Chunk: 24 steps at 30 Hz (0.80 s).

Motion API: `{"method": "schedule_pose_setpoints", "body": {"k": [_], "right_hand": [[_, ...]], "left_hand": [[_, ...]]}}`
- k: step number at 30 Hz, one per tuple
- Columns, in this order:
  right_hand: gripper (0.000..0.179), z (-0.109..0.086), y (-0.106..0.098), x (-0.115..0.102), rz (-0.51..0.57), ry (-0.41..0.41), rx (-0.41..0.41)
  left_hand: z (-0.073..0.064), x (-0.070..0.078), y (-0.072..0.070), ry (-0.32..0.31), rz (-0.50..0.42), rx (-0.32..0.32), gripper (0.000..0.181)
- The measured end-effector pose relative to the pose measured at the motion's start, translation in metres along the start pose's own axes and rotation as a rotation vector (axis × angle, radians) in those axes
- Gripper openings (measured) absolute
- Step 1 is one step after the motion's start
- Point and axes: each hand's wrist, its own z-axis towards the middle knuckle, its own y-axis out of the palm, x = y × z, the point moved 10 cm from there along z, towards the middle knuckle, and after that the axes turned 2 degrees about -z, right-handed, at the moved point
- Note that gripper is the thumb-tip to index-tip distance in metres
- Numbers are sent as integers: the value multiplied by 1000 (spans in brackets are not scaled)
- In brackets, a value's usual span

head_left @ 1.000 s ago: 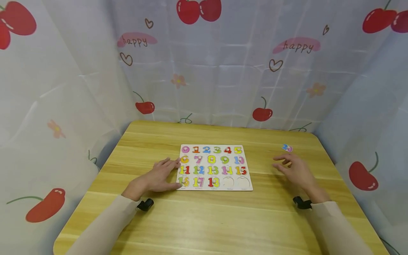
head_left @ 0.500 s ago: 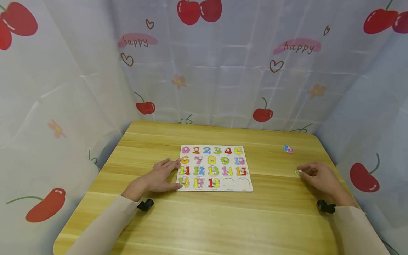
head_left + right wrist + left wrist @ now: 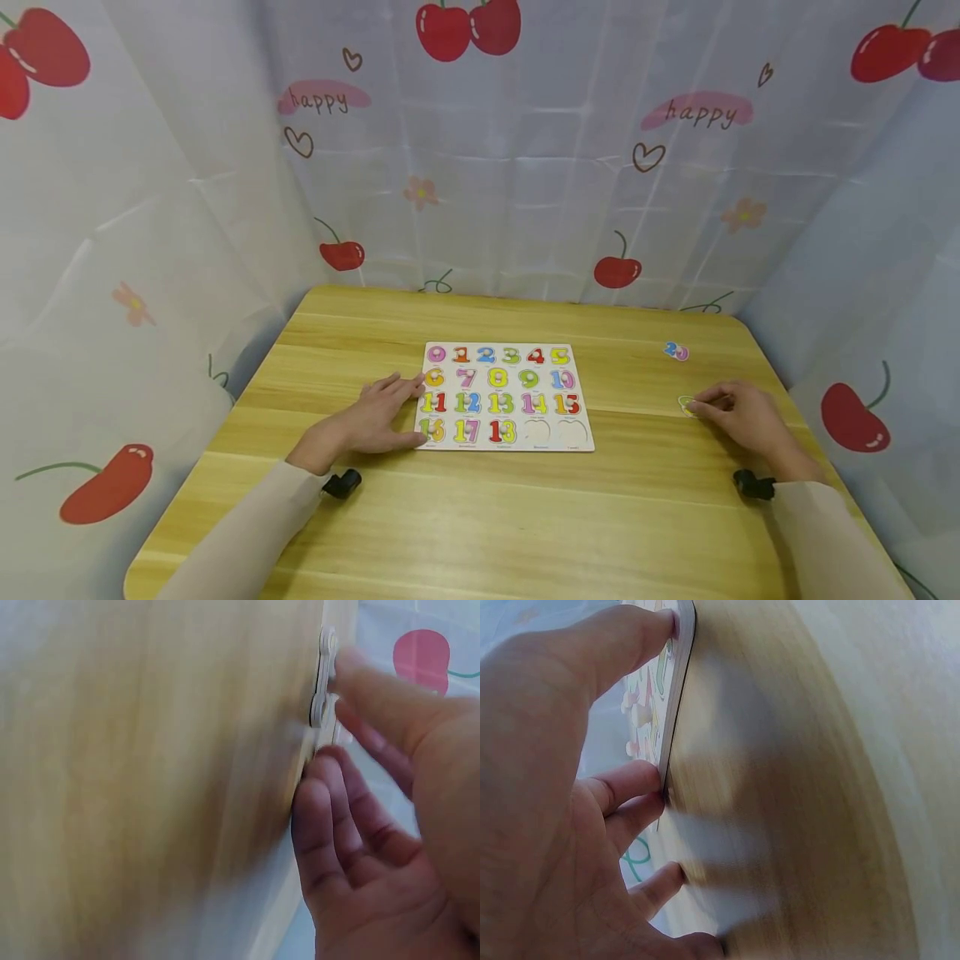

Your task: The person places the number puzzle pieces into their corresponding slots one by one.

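Note:
A white number puzzle board (image 3: 592, 437) lies mid-table, bearing colourful number pieces with knobs. At its lower right are two bare outlined recesses. My left hand (image 3: 372, 414) rests at the board's left edge, fingers spread; in the left wrist view its thumb (image 3: 649, 634) lies on the board's corner. To the right of the board, my right hand (image 3: 742, 417) pinches a greenish-yellow number puzzle piece (image 3: 685, 406) close to the tabletop, the fingers partly covering it. Edge-on in the right wrist view, this piece (image 3: 322, 679) sits at the thumb tip.
A blue and purple number 20 piece (image 3: 676, 351) lies farther back on the right of the wooden table (image 3: 480, 525). A cherry-printed curtain (image 3: 525, 192) stands behind the table and along both sides.
My right hand moved right and toward me to the puzzle piece, then shifted slightly left with the piece at its fingertips. The left hand and the board stay in place.

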Motion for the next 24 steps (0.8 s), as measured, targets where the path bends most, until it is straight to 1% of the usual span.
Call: {"method": "schedule_pose_setpoints", "body": {"k": [1, 2, 5, 8, 10, 13, 16, 20, 24], "right_hand": [[23, 0, 0, -4, -2, -4, -4], [22, 0, 0, -10, -29, 1, -22], [17, 1, 2, -19, -66, -9, -53], [13, 2, 5, -21, -111, 10, -79], [13, 3, 7, -21, -124, 25, -82], [13, 4, 9, -27, -118, 26, -63], [14, 7, 11, -41, -77, 7, -34], [14, 14, 16, -63, -22, -20, 6], [13, 23, 23, -90, -6, -67, 32]], "left_hand": [[0, 0, 0, 0, 0, 0, 102], [0, 0, 0, 4, 1, 1, 102], [0, 2, 0, 10, -1, 5, 103], [-1, 3, -1, 8, -4, 7, 104], [-1, 2, -1, 3, -4, 6, 104], [0, 2, -1, 5, 1, 7, 103], [0, 2, -1, 7, 2, 7, 103], [0, 1, -1, 11, 2, 7, 103], [0, 2, -2, 12, 5, 6, 102]]}}
